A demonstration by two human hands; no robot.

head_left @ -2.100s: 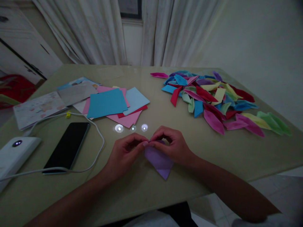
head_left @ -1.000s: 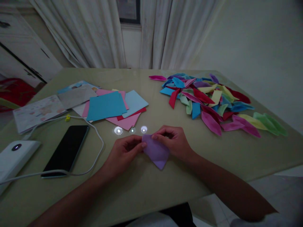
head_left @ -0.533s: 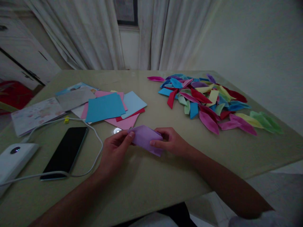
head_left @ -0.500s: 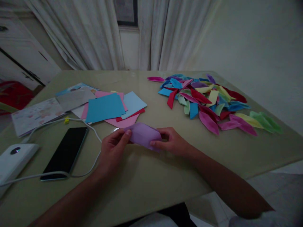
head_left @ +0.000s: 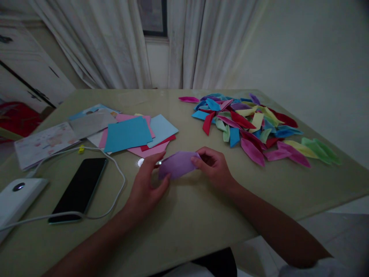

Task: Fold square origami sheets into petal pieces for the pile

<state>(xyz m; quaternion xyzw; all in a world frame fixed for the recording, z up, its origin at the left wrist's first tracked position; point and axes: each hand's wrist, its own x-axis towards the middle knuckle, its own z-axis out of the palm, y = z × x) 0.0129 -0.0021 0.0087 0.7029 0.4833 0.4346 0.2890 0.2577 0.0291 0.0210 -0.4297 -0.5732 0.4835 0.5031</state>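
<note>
Glossy pale worktop (head_left: 184, 227): open channel from far edge, between coloured square paper sheets (head_left: 128, 134) and heaped multicoloured folded-paper pieces (head_left: 243, 119); open patch at near edge, between forearms (head_left: 115, 227). Obstruction toward left edge: looped white cable (head_left: 124, 179) across black phone (head_left: 79, 188).

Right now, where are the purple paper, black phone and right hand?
Purple paper (head_left: 179, 164), head view: middle of its face.
Black phone (head_left: 80, 187), head view: dark screen.
Right hand (head_left: 217, 168), head view: its middle.

The only view looks from the person's head, forward and down across the worktop (head_left: 196, 219), near enough that the left hand (head_left: 146, 184) and right hand (head_left: 216, 167) sit around its middle, while its top takes in the curtains (head_left: 109, 42) behind and its bottom the person's own lap (head_left: 215, 264).
</note>
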